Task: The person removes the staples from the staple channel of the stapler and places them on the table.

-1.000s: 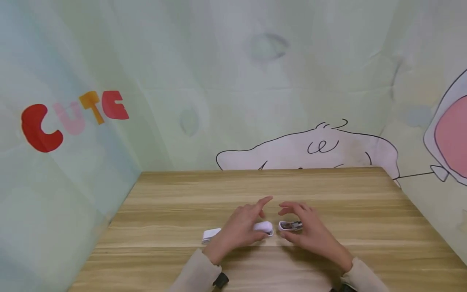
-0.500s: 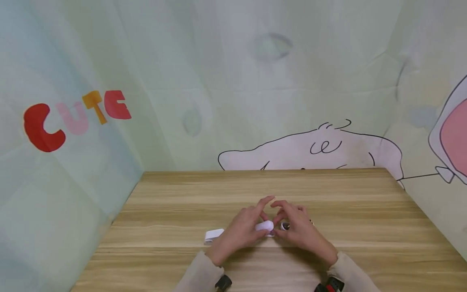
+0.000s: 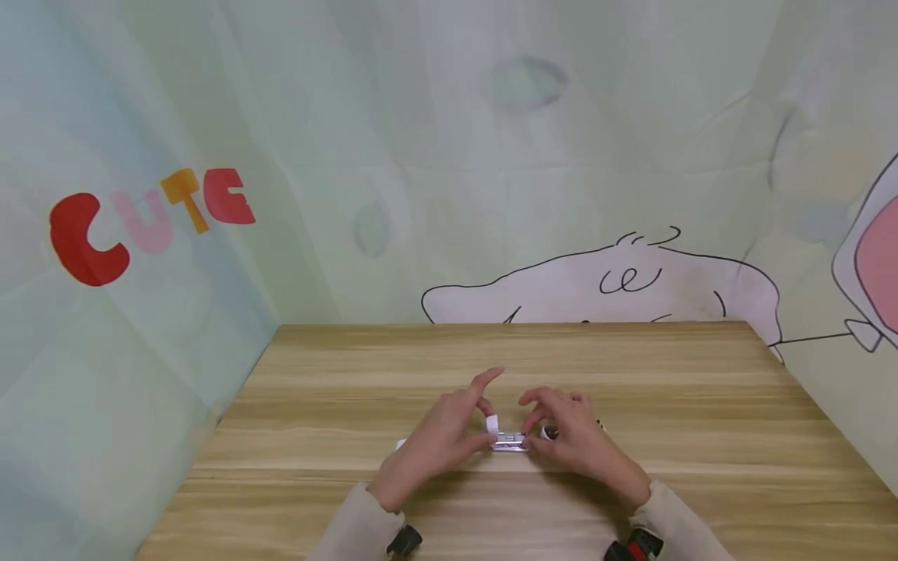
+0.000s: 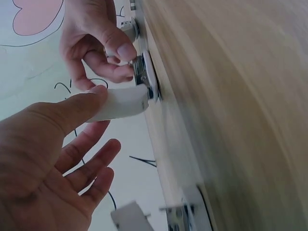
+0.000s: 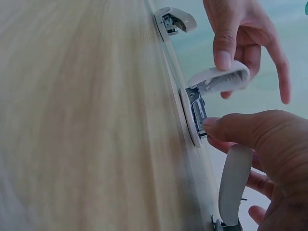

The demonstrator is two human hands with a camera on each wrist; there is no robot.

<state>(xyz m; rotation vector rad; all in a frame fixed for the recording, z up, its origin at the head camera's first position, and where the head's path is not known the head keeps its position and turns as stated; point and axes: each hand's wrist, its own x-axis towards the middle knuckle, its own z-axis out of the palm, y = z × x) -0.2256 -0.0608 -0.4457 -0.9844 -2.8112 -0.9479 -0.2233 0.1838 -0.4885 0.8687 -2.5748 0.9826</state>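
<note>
A small white stapler (image 3: 510, 442) sits on the table between my hands, its top cover tilted up and its metal staple channel (image 5: 198, 111) bared. With thumb and finger, my left hand (image 3: 440, 432) pinches the raised cover (image 4: 122, 103); its other fingers are spread. My right hand (image 3: 578, 436) pinches the far end of the metal channel with thumb and index finger, seen best in the right wrist view. Close by the right hand stands a second white stapler (image 5: 236, 178) with its cover raised, mostly hidden in the head view.
A third white stapler (image 5: 175, 21) lies to the left, its edge just showing behind the left hand in the head view. The wood-grain table (image 3: 351, 374) ends at a printed cloth backdrop (image 3: 351, 156) behind and on the left.
My left hand has swung the middle stapler's cover up and back to the left, baring the channel. Earlier, my right hand moved left from the right stapler to the middle one.
</note>
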